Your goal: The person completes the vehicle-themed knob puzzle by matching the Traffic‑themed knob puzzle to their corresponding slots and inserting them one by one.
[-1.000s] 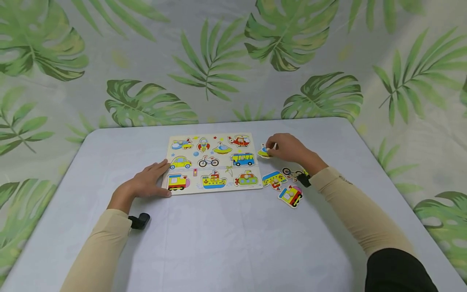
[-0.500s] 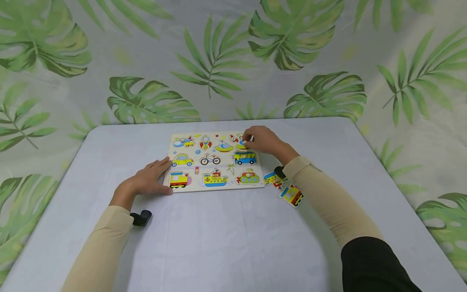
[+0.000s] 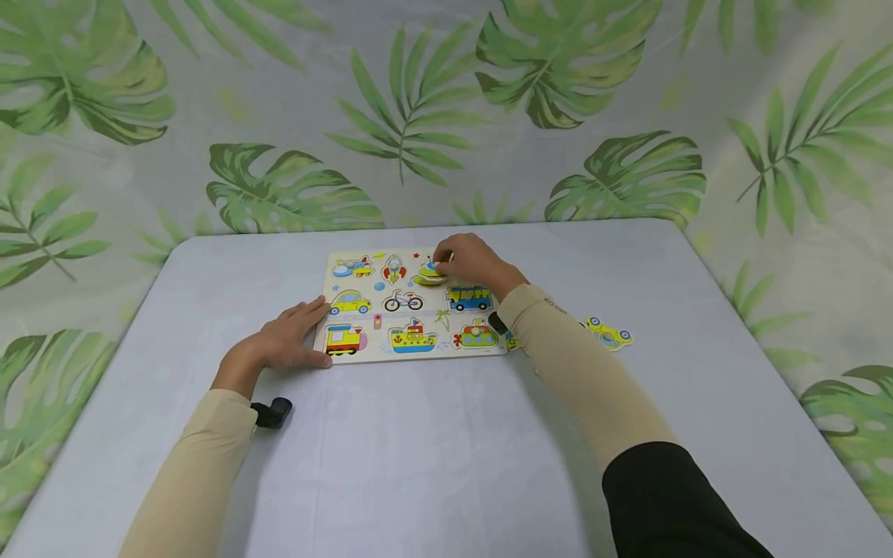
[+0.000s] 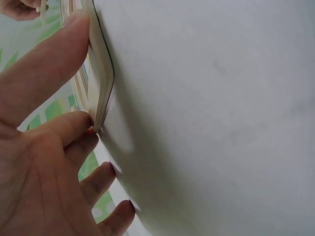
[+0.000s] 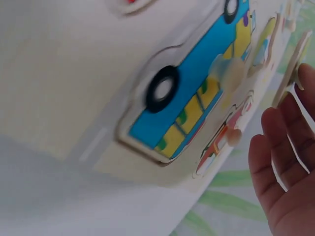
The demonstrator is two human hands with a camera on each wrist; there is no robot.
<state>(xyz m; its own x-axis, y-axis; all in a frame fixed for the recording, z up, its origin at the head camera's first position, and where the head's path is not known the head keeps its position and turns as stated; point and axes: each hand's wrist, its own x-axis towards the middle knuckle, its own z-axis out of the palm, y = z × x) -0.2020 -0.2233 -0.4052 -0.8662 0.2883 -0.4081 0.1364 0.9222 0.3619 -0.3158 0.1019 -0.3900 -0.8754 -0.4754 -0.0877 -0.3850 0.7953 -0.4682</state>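
Observation:
A wooden knob-puzzle board (image 3: 380, 342) printed with vehicles lies on the table. My right hand (image 3: 473, 260) pinches a flying-saucer puzzle piece (image 3: 427, 276) over the top row of the board, at the printed saucer. In the right wrist view this piece (image 5: 292, 69) is seen edge-on, tilted, in the fingers. My left hand (image 3: 289, 337) lies with fingers spread at the board's left edge; its thumb (image 4: 66, 51) touches the edge near the front corner. A bus piece (image 5: 197, 98) with a knob sits in the board, with a helicopter piece (image 5: 232, 138) beyond it.
A yellow car piece (image 3: 608, 333) lies on the white table (image 3: 405, 449) right of the board. Part of another loose piece (image 3: 512, 342) shows beside the right wrist; the forearm hides other loose pieces. A leaf-patterned cloth (image 3: 279, 186) stands behind the table.
My right hand has carried the saucer piece leftward from beside the board, past the helicopter, to the printed saucer. My left hand has stayed at the board's left edge.

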